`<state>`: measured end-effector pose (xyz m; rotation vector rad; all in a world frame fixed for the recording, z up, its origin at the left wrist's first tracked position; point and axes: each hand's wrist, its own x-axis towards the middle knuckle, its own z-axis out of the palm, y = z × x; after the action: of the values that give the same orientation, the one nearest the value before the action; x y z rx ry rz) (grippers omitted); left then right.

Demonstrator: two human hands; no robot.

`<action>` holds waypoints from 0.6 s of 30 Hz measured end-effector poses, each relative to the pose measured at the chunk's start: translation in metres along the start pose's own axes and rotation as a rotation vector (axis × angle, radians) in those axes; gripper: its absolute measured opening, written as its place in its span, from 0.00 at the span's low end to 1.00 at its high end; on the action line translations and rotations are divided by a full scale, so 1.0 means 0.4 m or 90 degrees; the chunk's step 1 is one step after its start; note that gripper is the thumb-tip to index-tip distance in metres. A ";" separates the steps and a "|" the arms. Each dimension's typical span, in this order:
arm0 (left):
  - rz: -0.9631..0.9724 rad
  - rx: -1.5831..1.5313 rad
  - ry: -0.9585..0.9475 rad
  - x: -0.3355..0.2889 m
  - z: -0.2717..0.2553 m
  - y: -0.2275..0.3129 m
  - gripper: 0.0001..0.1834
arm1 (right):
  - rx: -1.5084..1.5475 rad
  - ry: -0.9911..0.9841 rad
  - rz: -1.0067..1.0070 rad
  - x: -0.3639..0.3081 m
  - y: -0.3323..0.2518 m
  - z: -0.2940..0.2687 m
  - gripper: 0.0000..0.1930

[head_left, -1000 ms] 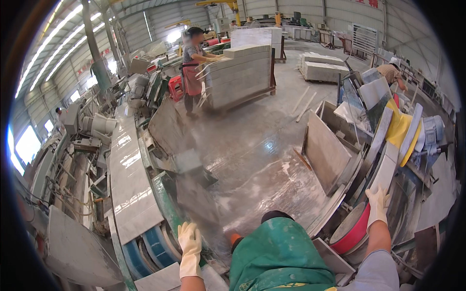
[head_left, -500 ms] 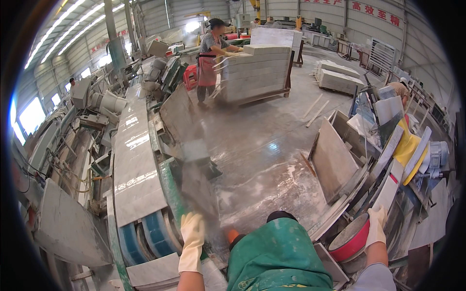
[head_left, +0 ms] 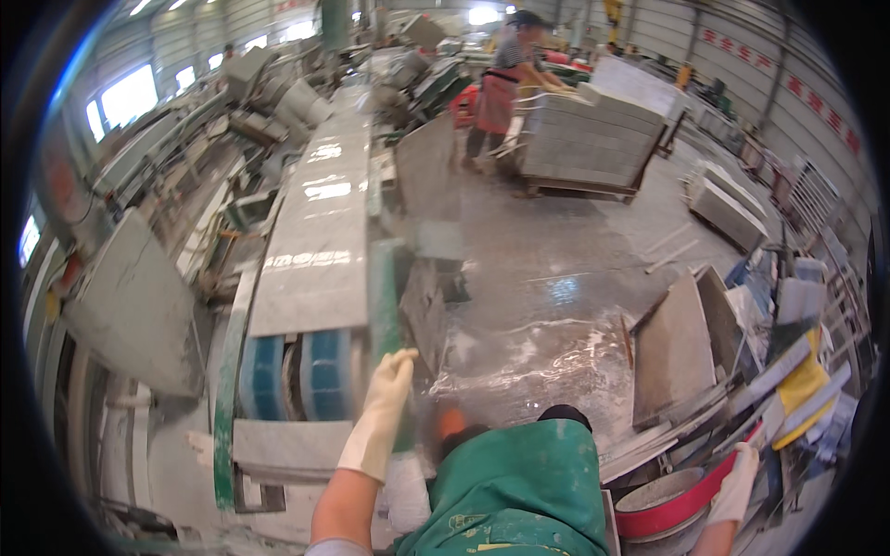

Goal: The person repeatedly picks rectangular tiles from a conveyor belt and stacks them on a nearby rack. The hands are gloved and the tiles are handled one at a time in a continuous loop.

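Observation:
My left hand [head_left: 389,385], in a cream glove, reaches over the green side rail [head_left: 384,296] of a long conveyor. Its fingers point forward, with nothing visible in them. At that conveyor's near end, blue belts [head_left: 326,372] show beyond a wide pale stone slab [head_left: 315,287] with a wet shine. On the right, my gloved right hand [head_left: 737,486] is beside a red belt [head_left: 660,522] that curves round a grey drum-like part [head_left: 660,491]. Blur hides whether its fingers grip anything. A green apron [head_left: 524,491] covers my front.
A person [head_left: 496,93] in a pink apron stands by a pallet stack of pale slabs [head_left: 584,139]. Large boards [head_left: 675,347] lean at the right, near a yellow sheet [head_left: 802,389]. Between the two lines lies a wet floor [head_left: 528,315]. Another slab [head_left: 139,306] leans left.
The view has turned left, so the scene sits further right. My left hand stays at the green rail. A pale strip beside my right hand no longer shows there; more red belt does.

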<state>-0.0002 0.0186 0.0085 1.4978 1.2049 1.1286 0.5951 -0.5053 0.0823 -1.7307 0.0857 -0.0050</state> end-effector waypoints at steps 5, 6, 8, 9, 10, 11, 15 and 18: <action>-0.178 -0.273 0.075 0.027 0.096 0.060 0.18 | 0.186 -0.049 0.242 -0.044 -0.175 0.184 0.39; -0.223 -0.305 -0.003 0.017 0.129 0.092 0.22 | 0.122 -0.055 0.174 -0.092 -0.181 0.250 0.40; -0.272 -0.383 -0.138 -0.017 0.191 0.161 0.30 | 0.049 -0.138 0.100 -0.191 -0.216 0.390 0.43; -0.270 -0.436 -0.198 -0.034 0.213 0.193 0.34 | 0.038 -0.215 0.095 -0.246 -0.237 0.456 0.44; -0.292 -0.454 -0.234 -0.046 0.233 0.222 0.35 | 0.028 -0.323 0.069 -0.304 -0.260 0.517 0.42; -0.305 -0.470 -0.271 -0.054 0.250 0.249 0.36 | -0.010 -0.398 0.047 -0.364 -0.287 0.576 0.41; -0.377 -0.564 -0.292 -0.053 0.251 0.294 0.37 | -0.080 -0.730 -0.088 -0.625 -0.359 0.793 0.37; -0.374 -0.699 -0.144 -0.043 0.177 0.273 0.30 | -0.158 -0.939 -0.189 -0.806 -0.380 0.897 0.43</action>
<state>0.0870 -0.0201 0.0986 0.3701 0.5859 0.9110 0.3006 -0.1081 0.1890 -1.5880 -1.2782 1.0689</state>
